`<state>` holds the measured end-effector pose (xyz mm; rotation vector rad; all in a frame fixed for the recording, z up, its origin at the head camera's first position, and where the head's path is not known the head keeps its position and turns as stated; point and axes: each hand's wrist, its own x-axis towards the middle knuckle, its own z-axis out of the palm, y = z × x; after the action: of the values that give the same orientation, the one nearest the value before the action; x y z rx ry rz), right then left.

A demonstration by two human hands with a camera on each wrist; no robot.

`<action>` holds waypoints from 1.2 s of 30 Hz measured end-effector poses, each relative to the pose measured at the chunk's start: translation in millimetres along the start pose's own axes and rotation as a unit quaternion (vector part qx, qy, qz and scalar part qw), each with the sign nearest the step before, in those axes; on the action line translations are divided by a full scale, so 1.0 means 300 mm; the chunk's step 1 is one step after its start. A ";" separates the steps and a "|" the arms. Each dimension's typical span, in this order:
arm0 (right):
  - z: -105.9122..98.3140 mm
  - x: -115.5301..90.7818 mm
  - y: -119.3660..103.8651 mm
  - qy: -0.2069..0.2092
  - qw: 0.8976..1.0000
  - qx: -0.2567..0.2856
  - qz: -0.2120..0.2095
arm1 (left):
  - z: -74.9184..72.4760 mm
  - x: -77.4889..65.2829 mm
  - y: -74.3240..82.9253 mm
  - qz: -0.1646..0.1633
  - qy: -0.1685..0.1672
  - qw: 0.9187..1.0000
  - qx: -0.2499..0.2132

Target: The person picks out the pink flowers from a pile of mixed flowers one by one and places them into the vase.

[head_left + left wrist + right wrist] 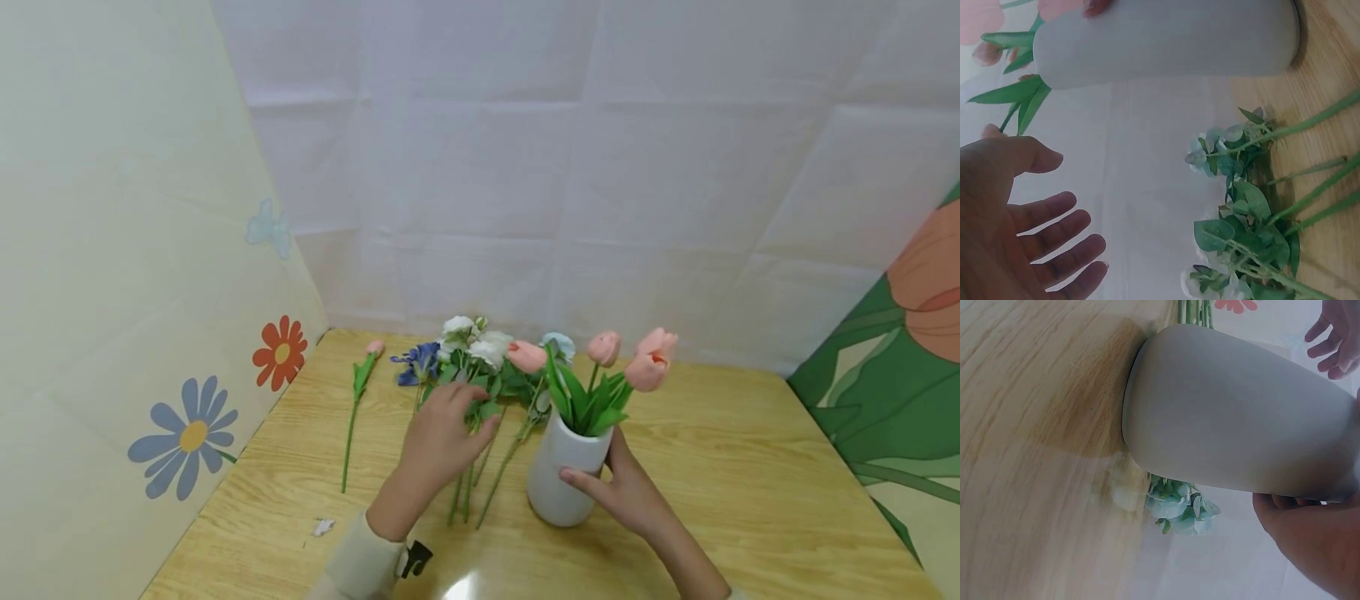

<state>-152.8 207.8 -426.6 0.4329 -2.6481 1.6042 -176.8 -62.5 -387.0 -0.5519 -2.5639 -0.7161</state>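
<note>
A white vase (567, 483) stands on the table, holding several pink tulips (649, 367) with green leaves. My right hand (633, 496) grips the vase from its right side, thumb across the front and fingers round the back. To the left of the vase, my left hand (442, 429) hovers over the lying flowers with nothing in it; the left wrist view shows its fingers (1066, 250) spread and relaxed. White flowers (491, 348), a dark blue flower (418, 364) and a pale blue flower (558, 343) lie there, stems toward me, partly hidden behind that hand.
A single pink tulip (360, 379) lies apart on the wooden table (720, 467) at the left. A small white scrap (323, 527) is near the front left. White cloth (465, 167) hangs behind, with flower-printed panels (180, 292) at the sides.
</note>
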 end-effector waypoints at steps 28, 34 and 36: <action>0.002 -0.008 0.006 0.001 1.000 0.001 -0.013 | -0.047 -0.029 -0.219 -0.111 -0.021 0.991 0.073; 0.003 -0.008 0.009 0.002 1.000 -0.003 -0.012 | -0.046 -0.039 -0.279 -0.138 -0.036 0.987 0.071; 0.003 -0.008 0.009 0.002 1.000 -0.004 -0.009 | -0.044 -0.043 -0.299 -0.152 -0.041 0.985 0.072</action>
<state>-150.9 208.8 -429.8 0.4517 -2.6382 1.5884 -204.9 -143.8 -418.1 -0.1456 -2.7835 -0.6074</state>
